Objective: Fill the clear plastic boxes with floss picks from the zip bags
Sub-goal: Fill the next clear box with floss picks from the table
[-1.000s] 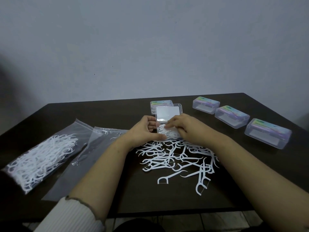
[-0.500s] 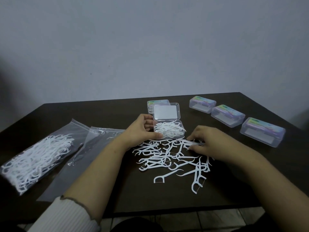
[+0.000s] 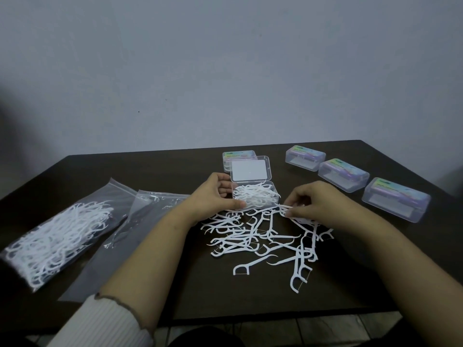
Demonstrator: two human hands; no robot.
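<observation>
open box (image 3: pixel 255 196) steadied by left hand (image 3: pixel 215 196), fingers curled on its side | floss picks (image 3: pixel 284 211) pinched by right hand (image 3: pixel 318 206) just right of box | should be lifted clear, laid flat inside

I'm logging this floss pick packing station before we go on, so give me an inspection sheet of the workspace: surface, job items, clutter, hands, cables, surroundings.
Surface: dark table, wood-look top.
Job's things: open box part-filled with picks, lid up; loose floss picks heaped in front of it; full zip bag at far left; nearly empty zip bag beside it; three closed boxes in a row at right; another closed box behind the open one.
Clutter: nothing seen.
Hands: left hand holds the open box's left side; right hand pinches picks at the heap's far edge.
Cables: nothing seen.
Surroundings: plain grey wall; tiled floor below the table edge.
</observation>
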